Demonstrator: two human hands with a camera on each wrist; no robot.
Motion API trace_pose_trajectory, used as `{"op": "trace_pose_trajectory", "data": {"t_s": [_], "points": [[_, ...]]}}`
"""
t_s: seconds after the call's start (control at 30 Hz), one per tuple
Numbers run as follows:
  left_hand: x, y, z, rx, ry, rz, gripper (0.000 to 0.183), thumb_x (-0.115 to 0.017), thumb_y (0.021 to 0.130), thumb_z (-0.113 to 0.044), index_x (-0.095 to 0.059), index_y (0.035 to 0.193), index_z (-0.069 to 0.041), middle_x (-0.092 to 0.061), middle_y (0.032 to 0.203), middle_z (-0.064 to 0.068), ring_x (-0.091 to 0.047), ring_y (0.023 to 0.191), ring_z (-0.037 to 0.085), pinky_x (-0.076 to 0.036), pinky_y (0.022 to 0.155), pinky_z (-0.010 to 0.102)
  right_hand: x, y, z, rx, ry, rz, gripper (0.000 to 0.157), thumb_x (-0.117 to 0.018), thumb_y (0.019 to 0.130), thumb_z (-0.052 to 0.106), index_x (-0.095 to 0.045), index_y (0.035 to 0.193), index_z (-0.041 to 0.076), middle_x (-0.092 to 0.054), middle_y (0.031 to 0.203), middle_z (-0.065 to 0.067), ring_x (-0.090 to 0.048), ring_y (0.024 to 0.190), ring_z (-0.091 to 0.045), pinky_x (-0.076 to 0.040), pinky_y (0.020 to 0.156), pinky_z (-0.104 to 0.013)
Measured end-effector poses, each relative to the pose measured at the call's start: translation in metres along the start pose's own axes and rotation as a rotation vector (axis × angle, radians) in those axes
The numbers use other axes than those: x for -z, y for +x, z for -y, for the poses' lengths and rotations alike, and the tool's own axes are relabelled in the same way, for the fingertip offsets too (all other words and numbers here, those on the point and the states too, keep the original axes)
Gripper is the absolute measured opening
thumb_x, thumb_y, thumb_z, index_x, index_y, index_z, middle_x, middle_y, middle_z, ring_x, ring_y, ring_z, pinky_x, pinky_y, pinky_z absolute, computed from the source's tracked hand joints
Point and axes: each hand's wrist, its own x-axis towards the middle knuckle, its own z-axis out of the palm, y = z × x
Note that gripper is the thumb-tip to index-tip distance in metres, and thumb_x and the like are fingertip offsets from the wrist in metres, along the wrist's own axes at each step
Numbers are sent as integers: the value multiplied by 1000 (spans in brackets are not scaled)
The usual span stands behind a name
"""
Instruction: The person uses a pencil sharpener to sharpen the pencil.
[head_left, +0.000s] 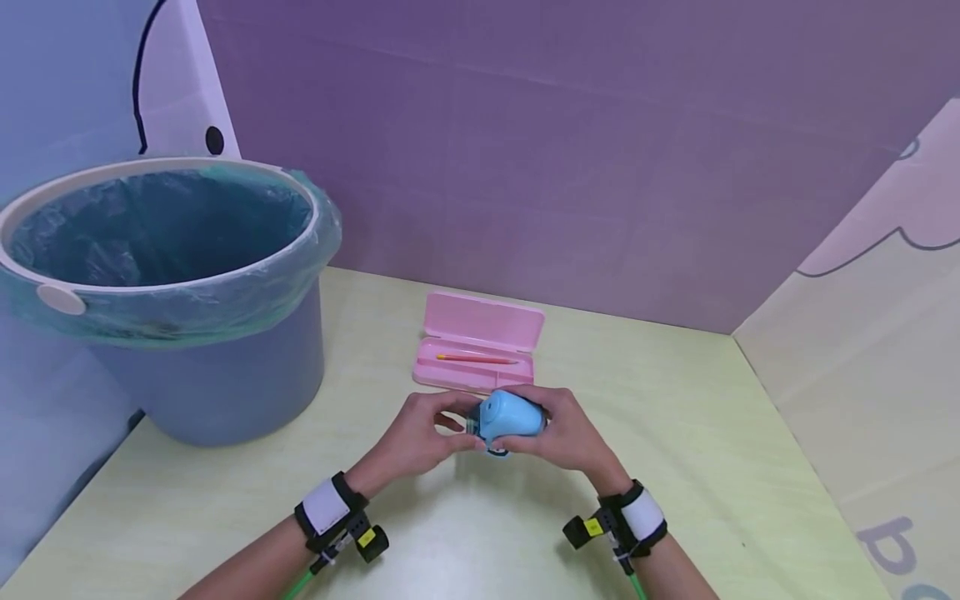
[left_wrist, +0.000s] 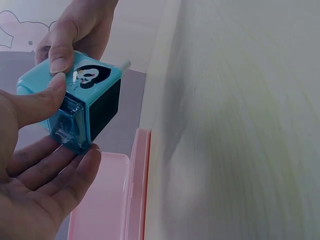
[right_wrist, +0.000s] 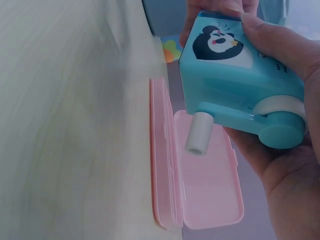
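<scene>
A light blue pencil sharpener point(head_left: 508, 417) with a panda picture is held just above the pale green table point(head_left: 675, 467) by both hands. My left hand point(head_left: 438, 425) pinches its clear drawer end point(left_wrist: 70, 125), thumb on top and fingers underneath. At the other end my right hand point(head_left: 562, 429) grips the body, beside the white crank handle point(right_wrist: 200, 132). Right behind the hands an open pink pencil case point(head_left: 480, 346) lies on the table with a red pencil point(head_left: 476, 359) inside.
A large blue bin point(head_left: 210, 367) with a green liner stands at the table's back left. A purple wall point(head_left: 570, 167) closes the back and a pale panel point(head_left: 862, 358) the right side.
</scene>
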Motion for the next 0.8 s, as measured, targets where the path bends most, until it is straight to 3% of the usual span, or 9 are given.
{"op": "trace_pose_trajectory", "data": {"t_s": [0.27,0.5,0.67,0.8], "points": [[-3,1,0,2,-2,3,47,-82,78,-17,-67,122,-7,-71,110,2,-66,98,19,-55,80,38,4,3,2,31,9,23,62,-86,70,38,-67,124,14,-68,114,6,-63,98,-13,-53,84,-33],[-20,8,6,43,32,55,44,-82,77,-14,-63,115,-4,-68,108,4,-66,95,18,-55,80,36,8,0,-8,17,-57,84,60,-87,71,35,-67,125,18,-67,113,9,-61,97,-12,-52,84,-35],[-35,9,13,92,126,123,43,-83,75,-14,-60,110,-4,-67,105,7,-64,94,22,-53,77,32,3,-11,-16,-20,-120,120,56,-86,70,40,-69,120,23,-66,107,16,-60,92,-9,-52,78,-31],[-36,8,15,104,200,142,44,-84,74,-16,-60,109,-4,-66,105,7,-64,94,21,-51,76,29,-1,-14,-17,-38,-133,141,55,-86,70,40,-69,119,22,-66,106,16,-60,90,-9,-52,77,-30]]}}
